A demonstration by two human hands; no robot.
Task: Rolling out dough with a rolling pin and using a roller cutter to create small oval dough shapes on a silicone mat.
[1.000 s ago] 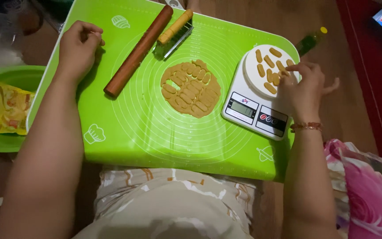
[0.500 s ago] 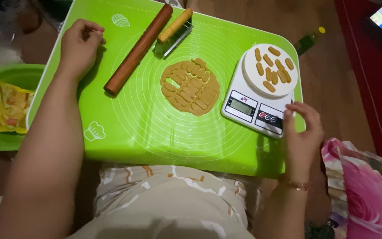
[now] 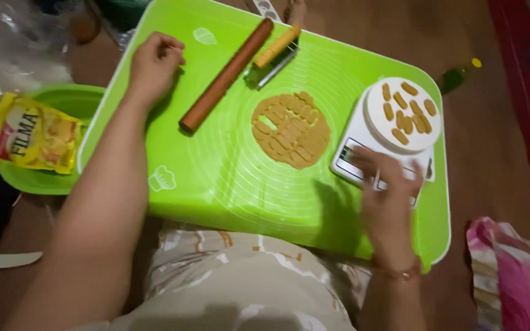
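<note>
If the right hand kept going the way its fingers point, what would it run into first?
The right hand points away from the body, its blurred fingertips already over the white kitchen scale's front edge. Carrying on, it would probably meet the round platform with the dough pieces.

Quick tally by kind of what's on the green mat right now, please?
Rolling pin: 1
Cutter with yellow handle: 1
Flat dough round: 1
Kitchen scale: 1
Cut dough pieces on the scale: 8, roughly; some overlap
Total: 12
</note>
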